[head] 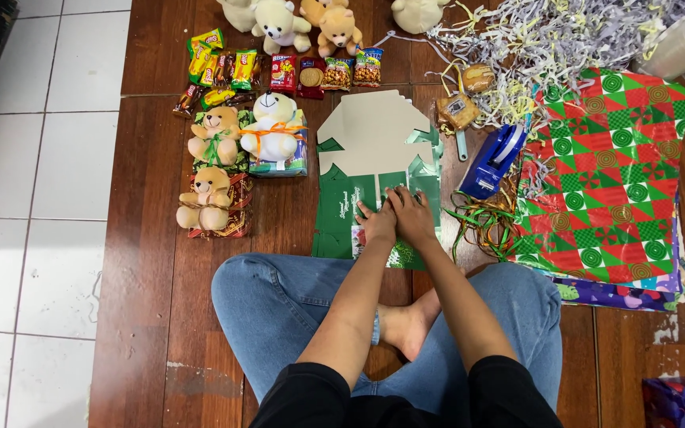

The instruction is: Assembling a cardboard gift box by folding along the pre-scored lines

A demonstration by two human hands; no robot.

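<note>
Wrapped bears point(214, 181): I see three small teddy bears tied with ribbon onto packets, set in a cluster on the wooden floor point(152, 261) well left of my hands, with a fourth white one beside them, likely parked there as finished pieces.
Snack packets point(279, 71): a row of small wrapped snacks lies beyond the bears, laid side by side within reach.
Left hand point(376, 223): flat, palm down on the green panel, fingers stretched and together, gripping nothing; I judge it is pressing the card to hold a fold flat.
Flattened box point(366, 150): an unfolded green card gift box, plain grey inside showing on its far half, lies directly ahead of my crossed legs; its long axis runs away from me, the notched flap end pointing toward the far snacks.
Right hand point(411, 215): touching the left, also spread flat on the same panel, holding nothing.
Tape dispenser point(495, 158): blue, just right of the box, close by.
Wrapping paper point(608, 174): red and green sheets stacked at right, shredded paper beyond.
</note>
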